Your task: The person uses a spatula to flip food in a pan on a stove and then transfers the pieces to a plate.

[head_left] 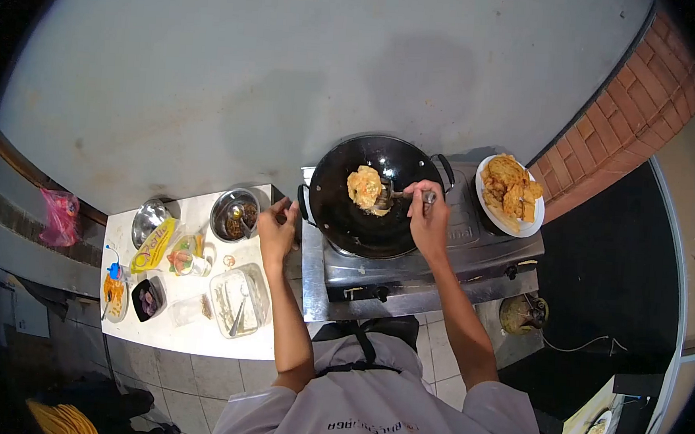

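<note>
A black wok (pixel 354 237) sits on the steel stove, with a golden fried fritter (pixel 363 188) in its middle. My right hand (pixel 427 222) is closed around the handle of a metal spatula (pixel 389 194), whose blade lies against the fritter's right side. Beside the wok's left handle (pixel 304 203) is my left hand (pixel 277 230), its fingers loosely bent and apart, with nothing visible in them. Just left of that hand stands a steel bowl (pixel 224 224) holding a dark mixture and a spoon.
Fried pieces (pixel 512 187) fill a white plate (pixel 487 203) right of the wok. On the white table (pixel 189 339) are a plastic tub (pixel 260 323) of white batter, a yellow packet (pixel 155 245), another steel bowl (pixel 148 219) and a black dish (pixel 148 300). A wall (pixel 294 55) rises behind the stove.
</note>
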A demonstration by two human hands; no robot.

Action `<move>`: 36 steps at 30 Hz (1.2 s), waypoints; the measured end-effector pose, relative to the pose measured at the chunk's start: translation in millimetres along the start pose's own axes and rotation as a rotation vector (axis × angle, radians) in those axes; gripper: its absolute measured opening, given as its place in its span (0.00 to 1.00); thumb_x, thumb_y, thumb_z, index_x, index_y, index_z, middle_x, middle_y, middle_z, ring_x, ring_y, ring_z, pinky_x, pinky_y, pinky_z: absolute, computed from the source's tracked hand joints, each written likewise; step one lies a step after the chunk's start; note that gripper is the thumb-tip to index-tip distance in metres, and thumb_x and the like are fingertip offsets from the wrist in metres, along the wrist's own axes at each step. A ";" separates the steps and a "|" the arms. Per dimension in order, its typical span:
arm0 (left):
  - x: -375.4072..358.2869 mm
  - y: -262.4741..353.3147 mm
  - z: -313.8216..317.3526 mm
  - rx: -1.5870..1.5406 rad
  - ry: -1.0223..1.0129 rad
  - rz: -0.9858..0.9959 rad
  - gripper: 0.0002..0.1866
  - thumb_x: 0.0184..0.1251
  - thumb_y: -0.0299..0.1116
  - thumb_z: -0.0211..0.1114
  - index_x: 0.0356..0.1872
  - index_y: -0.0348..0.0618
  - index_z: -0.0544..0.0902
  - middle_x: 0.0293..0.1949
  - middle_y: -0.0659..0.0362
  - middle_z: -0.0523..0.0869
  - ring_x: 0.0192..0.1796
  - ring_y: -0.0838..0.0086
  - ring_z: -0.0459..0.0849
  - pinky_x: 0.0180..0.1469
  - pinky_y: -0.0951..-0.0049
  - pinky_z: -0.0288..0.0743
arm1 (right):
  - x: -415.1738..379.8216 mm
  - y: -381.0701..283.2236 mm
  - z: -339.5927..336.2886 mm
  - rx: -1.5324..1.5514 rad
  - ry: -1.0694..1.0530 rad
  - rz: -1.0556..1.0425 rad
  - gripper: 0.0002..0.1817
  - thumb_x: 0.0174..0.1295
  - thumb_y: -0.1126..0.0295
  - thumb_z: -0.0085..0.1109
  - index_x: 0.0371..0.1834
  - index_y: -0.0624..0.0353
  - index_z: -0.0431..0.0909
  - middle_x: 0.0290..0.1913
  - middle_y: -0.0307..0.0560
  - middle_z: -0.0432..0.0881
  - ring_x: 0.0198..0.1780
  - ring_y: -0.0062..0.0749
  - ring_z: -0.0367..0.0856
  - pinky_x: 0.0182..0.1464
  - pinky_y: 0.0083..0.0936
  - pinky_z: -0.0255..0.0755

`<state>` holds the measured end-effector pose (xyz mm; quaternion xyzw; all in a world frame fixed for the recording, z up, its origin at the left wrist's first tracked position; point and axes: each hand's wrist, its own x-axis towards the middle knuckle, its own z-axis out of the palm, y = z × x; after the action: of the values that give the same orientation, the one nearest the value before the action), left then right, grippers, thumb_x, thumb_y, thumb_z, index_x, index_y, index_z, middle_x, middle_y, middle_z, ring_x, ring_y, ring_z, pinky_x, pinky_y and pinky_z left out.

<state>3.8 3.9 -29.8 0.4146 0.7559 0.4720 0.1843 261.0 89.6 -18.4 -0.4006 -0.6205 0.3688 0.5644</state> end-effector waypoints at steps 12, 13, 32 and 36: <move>0.2 1.6 3.2 0.000 0.006 0.015 0.23 0.62 0.41 0.66 0.46 0.27 0.81 0.35 0.47 0.87 0.35 0.71 0.83 0.42 0.73 0.74 | -27.8 -30.7 23.3 -0.213 -0.323 -0.284 0.08 0.62 0.80 0.54 0.44 0.63 0.70 0.37 0.52 0.80 0.36 0.41 0.83 0.37 0.28 0.74; -0.2 2.0 3.7 0.006 0.010 0.019 0.23 0.62 0.41 0.66 0.46 0.27 0.81 0.34 0.48 0.87 0.35 0.72 0.83 0.42 0.73 0.74 | -30.2 -35.0 24.1 -0.260 -0.384 -0.345 0.08 0.61 0.81 0.55 0.43 0.64 0.70 0.38 0.52 0.80 0.36 0.43 0.83 0.38 0.28 0.74; 2.2 0.0 8.2 -0.032 0.016 0.016 0.22 0.63 0.41 0.66 0.46 0.29 0.82 0.29 0.50 0.86 0.31 0.75 0.81 0.39 0.73 0.75 | -16.4 -34.6 -17.9 -0.156 0.001 -0.016 0.03 0.64 0.76 0.56 0.38 0.64 0.74 0.32 0.43 0.81 0.29 0.21 0.78 0.31 0.19 0.71; 2.2 -0.4 10.3 -0.024 0.025 0.029 0.22 0.62 0.41 0.66 0.46 0.30 0.82 0.30 0.49 0.86 0.31 0.74 0.81 0.39 0.72 0.75 | -20.1 -14.3 -14.5 -0.019 0.203 0.008 0.04 0.66 0.75 0.54 0.36 0.65 0.74 0.27 0.38 0.79 0.24 0.13 0.72 0.24 0.15 0.65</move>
<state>9.2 11.3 -34.8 0.4174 0.7463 0.4888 0.1730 275.1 65.5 -12.2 -0.4436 -0.5619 0.3229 0.6190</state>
